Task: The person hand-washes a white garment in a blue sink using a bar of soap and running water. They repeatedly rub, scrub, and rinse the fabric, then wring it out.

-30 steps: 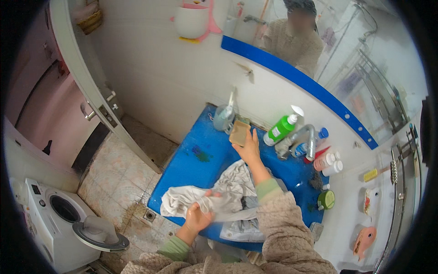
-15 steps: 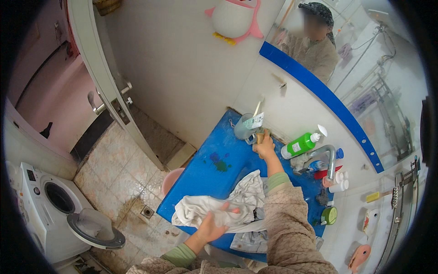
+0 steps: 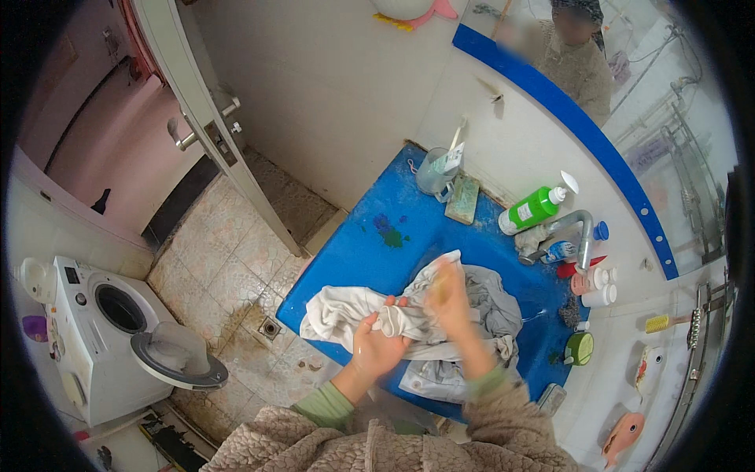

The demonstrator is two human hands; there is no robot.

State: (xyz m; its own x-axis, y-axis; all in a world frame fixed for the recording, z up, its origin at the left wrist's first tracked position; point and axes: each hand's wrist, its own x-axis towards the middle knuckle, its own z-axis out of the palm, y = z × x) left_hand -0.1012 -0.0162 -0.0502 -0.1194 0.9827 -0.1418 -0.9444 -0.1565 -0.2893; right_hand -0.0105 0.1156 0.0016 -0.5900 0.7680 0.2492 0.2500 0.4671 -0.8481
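Observation:
A white and grey cloth (image 3: pixel 346 311) lies bunched in the blue sink (image 3: pixel 370 244). My left hand (image 3: pixel 376 346) grips a fold of the cloth at its front. Just right of it, my right hand (image 3: pixel 448 295) is over the cloth, blurred by motion. Something small and yellowish seems to be at its fingers, but I cannot tell whether it holds anything. A brownish soap bar (image 3: pixel 462 198) lies at the back of the sink top beside a clear cup (image 3: pixel 432 171) with a toothbrush in it.
A green pump bottle (image 3: pixel 535 208), a metal tap (image 3: pixel 578 232) and several small bottles line the wall side. A green round lid (image 3: pixel 580 348) sits at the sink's right. A washing machine (image 3: pixel 102 330) with its door open stands at the left, beside an open room door (image 3: pixel 204 126).
My right hand has drawn back from the soap bar and cup at the back of the sink to the cloth. My left hand has kept hold of the cloth.

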